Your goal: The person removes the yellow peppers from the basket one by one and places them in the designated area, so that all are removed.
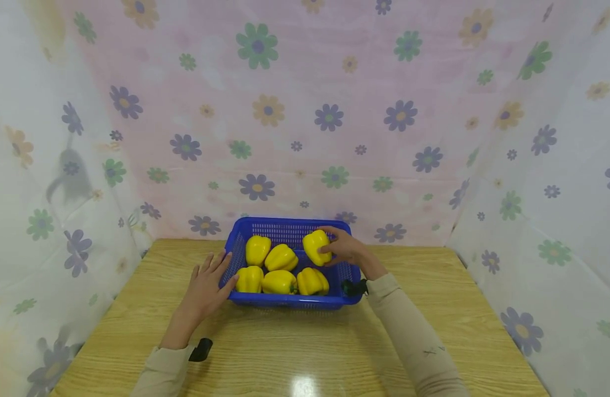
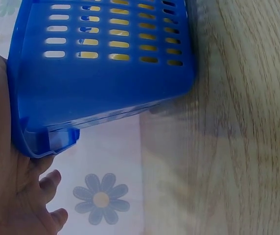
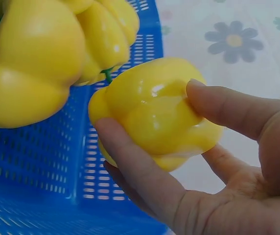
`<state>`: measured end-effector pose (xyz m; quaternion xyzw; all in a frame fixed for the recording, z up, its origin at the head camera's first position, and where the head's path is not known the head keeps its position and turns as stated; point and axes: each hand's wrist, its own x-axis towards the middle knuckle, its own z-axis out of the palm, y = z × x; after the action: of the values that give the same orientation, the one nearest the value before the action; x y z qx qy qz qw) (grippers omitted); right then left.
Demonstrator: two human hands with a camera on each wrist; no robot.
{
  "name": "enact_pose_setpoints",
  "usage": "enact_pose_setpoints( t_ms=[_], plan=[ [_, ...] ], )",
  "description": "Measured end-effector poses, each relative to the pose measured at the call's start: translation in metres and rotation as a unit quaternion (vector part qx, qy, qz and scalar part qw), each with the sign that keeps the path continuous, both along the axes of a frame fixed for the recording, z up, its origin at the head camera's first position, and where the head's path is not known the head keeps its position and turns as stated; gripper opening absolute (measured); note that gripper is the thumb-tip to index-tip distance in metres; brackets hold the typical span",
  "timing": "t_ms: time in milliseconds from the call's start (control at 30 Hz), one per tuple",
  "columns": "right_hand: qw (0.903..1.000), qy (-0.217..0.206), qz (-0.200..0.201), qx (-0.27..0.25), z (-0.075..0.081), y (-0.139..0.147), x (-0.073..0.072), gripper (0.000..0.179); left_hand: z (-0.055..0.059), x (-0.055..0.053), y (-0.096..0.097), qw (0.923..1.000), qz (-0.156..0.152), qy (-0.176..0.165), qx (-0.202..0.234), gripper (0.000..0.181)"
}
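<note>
Back wall (image 1: 305, 77): pinkish sheet, I see purple/green/orange flwrs (image 1: 257, 46)
Side walls (image 1: 583, 220): whitish, same flwr print
Table (image 1: 255, 358): lt wood grain
Light: I've a bright glare spot (image 1: 304, 386) on table, btm ctr of head cam

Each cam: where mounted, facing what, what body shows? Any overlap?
Head: on the head, facing forward and down at the blue plastic basket of yellow bell peppers; left hand, right hand, sleeves show.
Left wrist: on that wrist, facing the basket's outer side and wooden tabletop; left hand partly shows.
Right wrist: on that wrist, facing into the basket; right hand partly shows.
Head and right wrist share the held bell pepper.
</note>
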<state>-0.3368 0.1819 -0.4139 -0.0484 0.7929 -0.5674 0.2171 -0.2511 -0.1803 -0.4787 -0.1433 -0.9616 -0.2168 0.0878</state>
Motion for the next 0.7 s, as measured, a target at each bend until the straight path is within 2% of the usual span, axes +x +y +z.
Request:
enact_pose_setpoints(
  t_ms=[300,700],
  plan=[
    [0.9993,0.012,0.016,-0.032,0.009,0.005,0.012,0.069,-0.003,0.000,-0.001,0.9998,-0.001,0.021,-0.001,0.068],
    [0.9968,0.048,0.027,-0.058,0.016,0.018,0.042,0.069,-0.011,-0.004,-0.003,0.9996,-0.001,0.026,0.014,0.066]
  ],
)
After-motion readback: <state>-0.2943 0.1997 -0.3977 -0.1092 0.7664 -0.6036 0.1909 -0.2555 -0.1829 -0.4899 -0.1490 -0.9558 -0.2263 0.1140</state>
